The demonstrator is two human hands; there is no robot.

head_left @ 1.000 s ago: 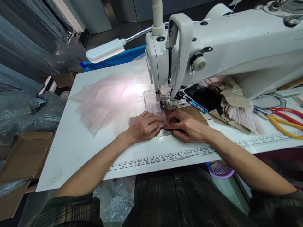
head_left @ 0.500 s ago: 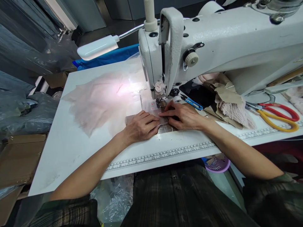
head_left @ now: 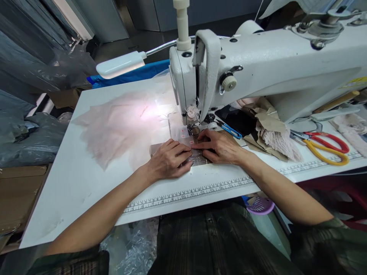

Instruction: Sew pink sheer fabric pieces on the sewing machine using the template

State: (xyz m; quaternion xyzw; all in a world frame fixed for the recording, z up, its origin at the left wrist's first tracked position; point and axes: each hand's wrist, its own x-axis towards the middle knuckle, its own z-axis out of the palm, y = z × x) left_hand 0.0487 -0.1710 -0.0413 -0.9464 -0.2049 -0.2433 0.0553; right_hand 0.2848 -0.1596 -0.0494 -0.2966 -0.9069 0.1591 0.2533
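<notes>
Beneath the white sewing machine's presser foot lies a small piece of sheer pale fabric with pinkish-red marks. My left hand rests palm down at the left of that piece, its fingers stretched over the cloth. From the right, my right hand touches the same piece, index finger extended and thumb apart from it. Both hands' fingertips are close together just in front of the foot. Sheer pink fabric spreads over the table to the left. The needle tip cannot be made out.
A lamp lights the table, which has a ruler strip along its front. Right of the needle area lie blue thread snips, brown paper and lace scraps, and scissors. A purple basket sits below.
The camera view has shifted, so the machine and table sit slightly lower and farther left. Both hands stay on the fabric at the presser foot, with hardly any visible movement.
</notes>
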